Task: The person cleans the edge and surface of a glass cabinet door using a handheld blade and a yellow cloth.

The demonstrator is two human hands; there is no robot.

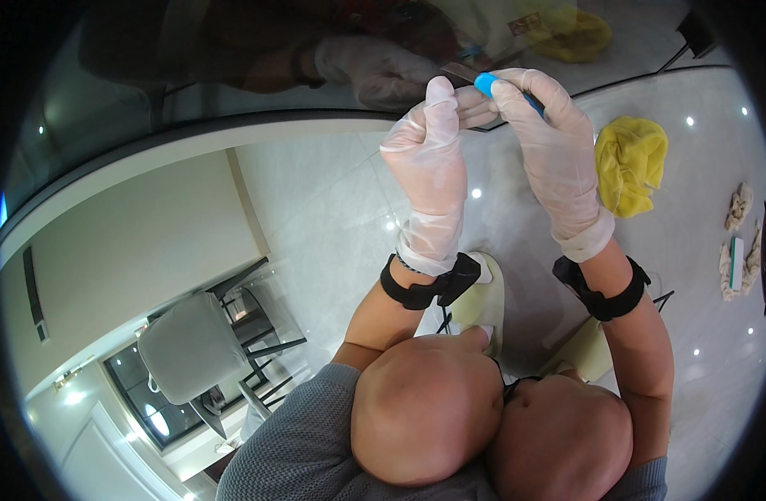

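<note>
My right hand, in a translucent white glove, grips a blue-handled tool with a flat metal blade. The blade points up and left, in front of a dark glossy panel. My left hand, gloved the same way, is beside it with the thumb raised and apart from the fingers. Those fingers reach to the right, against or just behind my right fingertips. I see nothing held in the left hand. Both hands are mirrored in the panel.
A crumpled yellow cloth lies on the glossy tiled floor, right of my right hand. Farther right, a white-and-green block rests on a beige rag. A grey chair stands at lower left, beside a pale wall.
</note>
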